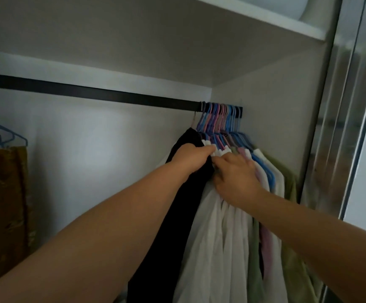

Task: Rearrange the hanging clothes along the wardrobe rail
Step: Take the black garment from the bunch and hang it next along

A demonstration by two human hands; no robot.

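Where clothes (232,215) crowd the rail (90,94), left fingers (208,150) clutch white collars; right fingers (221,165) pinch fabric.

White shelf (254,16) runs across up top, well above everything. Shiny sliding door frame (339,119) stands off to the right, and the plain white back wall (103,138) fills the left.

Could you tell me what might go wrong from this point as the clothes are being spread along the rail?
The hangers are packed tightly at the rail end, so hooks may snag. The left hand grips the black garment by fabric, which could slip off its hanger.
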